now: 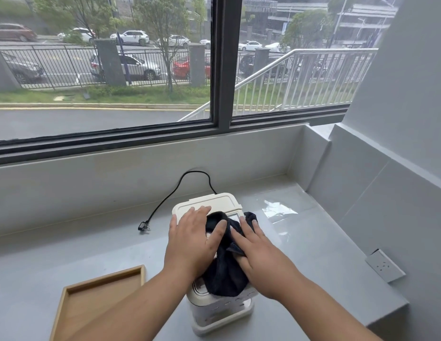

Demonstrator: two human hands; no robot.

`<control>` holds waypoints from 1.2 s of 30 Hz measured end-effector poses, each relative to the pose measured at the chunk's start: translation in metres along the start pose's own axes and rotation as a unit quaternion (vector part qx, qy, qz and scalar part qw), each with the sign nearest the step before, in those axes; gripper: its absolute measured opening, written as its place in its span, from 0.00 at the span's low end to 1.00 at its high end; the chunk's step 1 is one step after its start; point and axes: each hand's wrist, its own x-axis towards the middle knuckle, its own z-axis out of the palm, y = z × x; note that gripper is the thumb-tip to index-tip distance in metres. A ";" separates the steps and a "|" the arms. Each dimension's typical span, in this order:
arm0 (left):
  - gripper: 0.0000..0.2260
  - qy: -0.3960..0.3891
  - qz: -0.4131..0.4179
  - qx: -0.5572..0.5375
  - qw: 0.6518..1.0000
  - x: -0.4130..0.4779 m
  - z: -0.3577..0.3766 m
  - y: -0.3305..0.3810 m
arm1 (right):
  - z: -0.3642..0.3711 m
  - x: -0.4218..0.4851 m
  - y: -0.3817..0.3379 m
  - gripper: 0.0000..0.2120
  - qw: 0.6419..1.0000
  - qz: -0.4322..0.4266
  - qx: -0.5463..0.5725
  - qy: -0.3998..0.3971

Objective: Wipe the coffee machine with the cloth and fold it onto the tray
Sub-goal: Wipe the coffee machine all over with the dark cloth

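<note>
A cream-white coffee machine (214, 203) stands on the grey counter, seen from above. A dark navy cloth (223, 276) is draped over its top and hangs down its front. My left hand (192, 239) lies flat on the machine's top left, its thumb resting on the cloth's edge. My right hand (259, 254) presses flat on the cloth, fingers spread, at the machine's right side. An empty wooden tray (67, 301) lies on the counter to the lower left of the machine.
The machine's black power cord (165, 200) loops back to the wall and ends in an unplugged plug (143, 227) at the left. A wall socket (384, 265) sits on the right wall. A window ledge runs behind the counter.
</note>
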 end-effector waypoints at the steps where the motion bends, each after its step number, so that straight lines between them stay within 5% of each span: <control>1: 0.37 0.001 0.001 0.002 1.000 0.000 0.001 0.000 | -0.001 0.007 0.002 0.31 1.000 0.003 0.005 0.003; 16: 0.25 0.013 -0.013 -0.002 1.000 0.003 0.002 0.001 | -0.015 0.084 0.004 0.31 0.997 0.056 0.055 0.026; 19: 0.31 0.004 -0.009 0.019 1.000 0.004 0.001 0.003 | -0.021 0.096 0.005 0.29 0.992 0.071 0.104 0.025; 23: 0.38 -0.001 0.000 0.044 0.999 0.002 0.001 0.004 | -0.032 0.110 0.007 0.23 0.949 0.107 0.263 0.136; 26: 0.40 0.004 -0.003 0.039 0.999 0.002 0.001 0.003 | -0.039 0.118 0.004 0.23 0.939 0.095 0.250 0.215; 30: 0.43 0.004 -0.009 0.046 0.999 0.004 0.002 0.003 | -0.024 0.125 -0.007 0.27 0.984 0.039 0.132 0.115; 36: 0.43 -0.006 -0.013 0.058 0.998 0.003 0.002 0.003 | -0.018 0.119 0.003 0.30 0.989 0.026 0.112 0.091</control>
